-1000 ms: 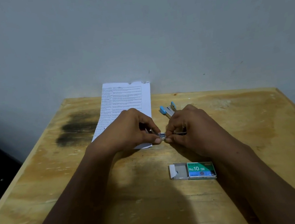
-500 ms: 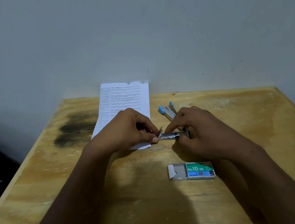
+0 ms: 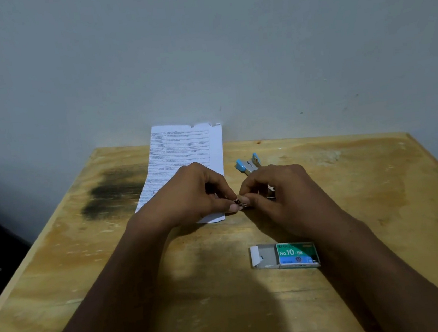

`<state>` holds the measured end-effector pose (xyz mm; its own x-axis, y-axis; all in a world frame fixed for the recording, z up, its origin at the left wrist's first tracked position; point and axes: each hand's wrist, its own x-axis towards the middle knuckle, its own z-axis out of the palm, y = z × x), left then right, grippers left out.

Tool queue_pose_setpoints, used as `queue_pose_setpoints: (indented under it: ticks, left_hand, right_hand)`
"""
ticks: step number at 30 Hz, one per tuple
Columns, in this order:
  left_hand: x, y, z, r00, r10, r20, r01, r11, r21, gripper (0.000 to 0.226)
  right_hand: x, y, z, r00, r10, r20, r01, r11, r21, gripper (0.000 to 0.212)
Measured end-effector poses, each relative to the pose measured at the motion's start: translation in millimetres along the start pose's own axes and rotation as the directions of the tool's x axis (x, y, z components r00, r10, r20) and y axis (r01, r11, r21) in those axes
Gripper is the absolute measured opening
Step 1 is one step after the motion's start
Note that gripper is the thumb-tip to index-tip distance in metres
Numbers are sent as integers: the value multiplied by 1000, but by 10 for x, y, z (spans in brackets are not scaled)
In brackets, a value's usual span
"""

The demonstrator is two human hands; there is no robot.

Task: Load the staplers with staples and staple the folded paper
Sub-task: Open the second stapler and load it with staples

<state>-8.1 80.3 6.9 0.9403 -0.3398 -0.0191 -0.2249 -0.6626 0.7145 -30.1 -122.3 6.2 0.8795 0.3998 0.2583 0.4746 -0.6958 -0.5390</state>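
My left hand [image 3: 188, 196] and my right hand [image 3: 284, 199] meet fingertip to fingertip over the middle of the wooden table [image 3: 367, 203]. Between them they pinch a small metal stapler [image 3: 242, 204], which the fingers mostly hide. A second stapler with light blue ends [image 3: 247, 164] lies just behind my right hand. The folded printed paper [image 3: 183, 153] lies at the back under my left hand, its far end leaning on the wall. An open green staple box marked No.10-1M [image 3: 296, 254] sits in front of my right wrist, its tray slid out to the left.
A dark stain [image 3: 112, 197] marks the table's left side. A pale wall [image 3: 227, 55] stands right behind the table's far edge. The table's left edge drops into dark space.
Half a second ago my right hand was further right and the stapler's metal channel showed between the hands. Now my right fingertips have come back to the left fingertips and cover it.
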Motion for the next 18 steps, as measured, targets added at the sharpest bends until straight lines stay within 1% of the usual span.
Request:
queue_pose_setpoints:
  ticks: [5, 9, 11, 13, 14, 17, 18]
  left_hand:
    - [-10, 18, 3, 1000, 9, 2, -9, 1000, 12, 10]
    - [-10, 15, 3, 1000, 24, -8, -24, 999, 34, 9]
    - [-17, 18, -3, 998, 42, -51, -40, 998, 42, 10]
    - [-21, 13, -21, 989, 76, -125, -74, 997, 18, 12]
    - [-21, 11, -31, 983, 95, -160, -94, 995, 9, 13]
    - [-31, 14, -46, 963, 142, -230, -145, 989, 3, 15]
    - [-32, 14, -44, 955, 162, -248, -166, 986, 5, 14]
  right_hand:
    - [18, 68, -38, 991, 117, 71, -109, 988, -110, 8]
    - [9, 81, -88, 987, 135, 87, -123, 983, -134, 8]
    - [-1, 102, -133, 988, 143, 61, -135, 983, -121, 20]
    - [-19, 136, -167, 989, 149, 20, -146, 985, -93, 33]
    - [-28, 159, -177, 988, 151, -6, -151, 987, -60, 31]
    - [-44, 216, -190, 981, 187, -48, -183, 981, 71, 9]
    - [-43, 232, -195, 980, 190, -56, -184, 978, 99, 5]
